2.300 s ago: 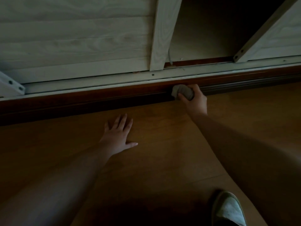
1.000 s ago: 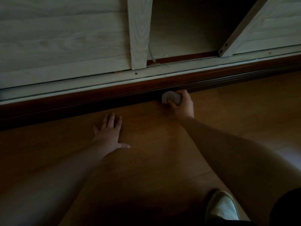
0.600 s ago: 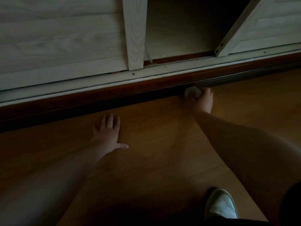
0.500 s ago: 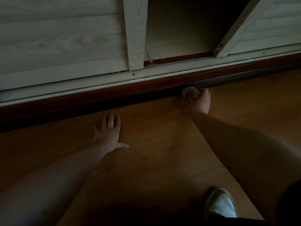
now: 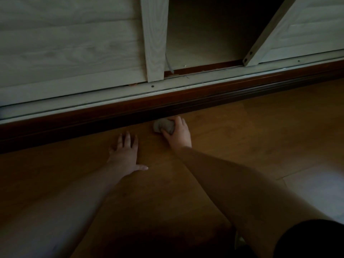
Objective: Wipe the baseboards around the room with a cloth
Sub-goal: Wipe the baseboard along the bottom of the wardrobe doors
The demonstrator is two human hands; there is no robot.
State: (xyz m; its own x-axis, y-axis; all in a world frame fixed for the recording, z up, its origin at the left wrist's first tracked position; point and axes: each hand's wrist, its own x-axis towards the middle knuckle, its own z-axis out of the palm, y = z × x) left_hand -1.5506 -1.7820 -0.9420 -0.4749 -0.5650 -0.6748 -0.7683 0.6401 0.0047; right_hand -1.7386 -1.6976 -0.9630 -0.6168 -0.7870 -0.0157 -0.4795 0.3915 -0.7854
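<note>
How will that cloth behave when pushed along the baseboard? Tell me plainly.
The cloth is wadded into a lump in the right hand, so it is probably soft and floppy and would loosen if let go. It looks light for its size. Pressed against the baseboard, it should mould to the grooves rather than roll.

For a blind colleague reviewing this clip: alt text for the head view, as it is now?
A right hand grips a balled grey cloth at the foot of a dark red-brown baseboard, while the left hand rests flat on the wooden floor. Pale sliding doors stand above.
</note>
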